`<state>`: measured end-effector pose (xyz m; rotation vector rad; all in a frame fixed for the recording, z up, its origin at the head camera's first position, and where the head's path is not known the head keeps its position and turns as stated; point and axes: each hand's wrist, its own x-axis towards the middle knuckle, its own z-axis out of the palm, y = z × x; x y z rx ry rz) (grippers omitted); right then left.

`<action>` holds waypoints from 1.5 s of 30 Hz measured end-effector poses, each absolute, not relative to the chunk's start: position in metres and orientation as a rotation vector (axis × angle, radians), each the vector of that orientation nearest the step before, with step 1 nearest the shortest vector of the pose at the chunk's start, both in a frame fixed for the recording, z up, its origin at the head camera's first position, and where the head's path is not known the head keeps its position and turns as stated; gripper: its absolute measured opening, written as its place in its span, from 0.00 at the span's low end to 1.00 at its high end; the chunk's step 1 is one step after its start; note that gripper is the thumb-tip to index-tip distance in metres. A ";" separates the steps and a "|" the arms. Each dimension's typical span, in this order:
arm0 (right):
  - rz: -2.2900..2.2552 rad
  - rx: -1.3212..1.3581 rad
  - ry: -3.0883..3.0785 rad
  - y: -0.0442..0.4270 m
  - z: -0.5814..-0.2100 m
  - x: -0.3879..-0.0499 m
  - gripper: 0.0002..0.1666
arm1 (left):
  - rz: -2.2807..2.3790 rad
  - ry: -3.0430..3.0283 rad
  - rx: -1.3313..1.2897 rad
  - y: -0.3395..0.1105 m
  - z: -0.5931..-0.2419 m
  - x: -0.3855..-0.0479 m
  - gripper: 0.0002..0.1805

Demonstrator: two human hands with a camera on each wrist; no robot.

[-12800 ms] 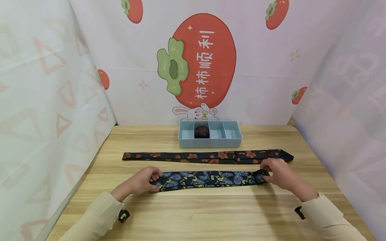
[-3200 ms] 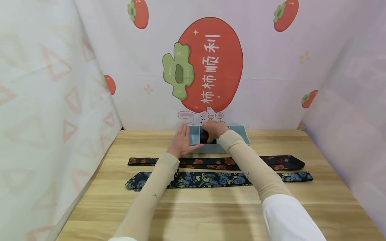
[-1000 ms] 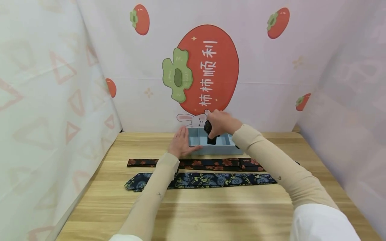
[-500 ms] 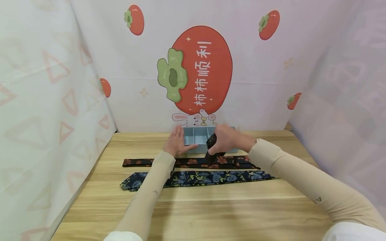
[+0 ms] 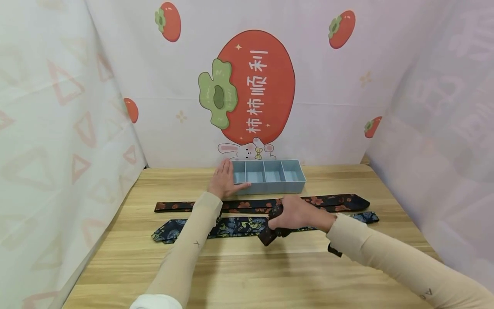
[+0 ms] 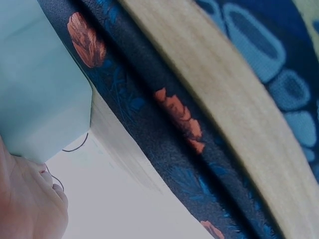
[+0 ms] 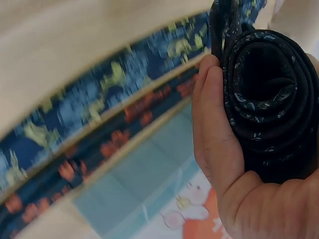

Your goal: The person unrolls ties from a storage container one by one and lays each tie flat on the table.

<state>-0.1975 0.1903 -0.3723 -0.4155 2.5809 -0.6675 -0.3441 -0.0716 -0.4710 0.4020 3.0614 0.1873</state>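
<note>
My right hand (image 5: 295, 212) grips a dark rolled-up necktie (image 7: 274, 109) above the blue-patterned necktie. The right wrist view shows its coiled layers and a loose end sticking out past the fingers. My left hand (image 5: 221, 180) rests on the left end of a light-blue divided box (image 5: 275, 187), fingers straight and thumb along its front wall. All the box compartments that show are empty; the hand partly covers the leftmost. Before the box lies a dark necktie with orange flowers (image 5: 339, 201). Nearer lies the navy necktie with blue and yellow figures (image 5: 235, 227), partly hidden by both arms.
The wooden table (image 5: 247, 274) carries everything. Behind the box stands a white cloth backdrop (image 5: 328, 86) with persimmon prints, and cloth walls rise on both sides.
My right hand has lifted the rolled necktie out of the box's second compartment and brought it nearer, over the flat neckties. Earlier, both hands were at the navy necktie; the left has since moved to the box.
</note>
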 end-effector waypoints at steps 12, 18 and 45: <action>-0.804 -0.210 2.530 0.183 -0.434 -0.161 0.27 | 0.233 3.053 0.411 -0.071 -0.476 -0.345 0.69; -0.745 -0.174 2.578 0.177 -0.447 -0.154 0.29 | 0.246 3.054 0.416 -0.072 -0.474 -0.344 0.69; -0.743 -0.426 2.632 0.212 -0.446 -0.162 0.31 | 0.830 3.121 0.803 -0.077 -0.427 -0.253 0.32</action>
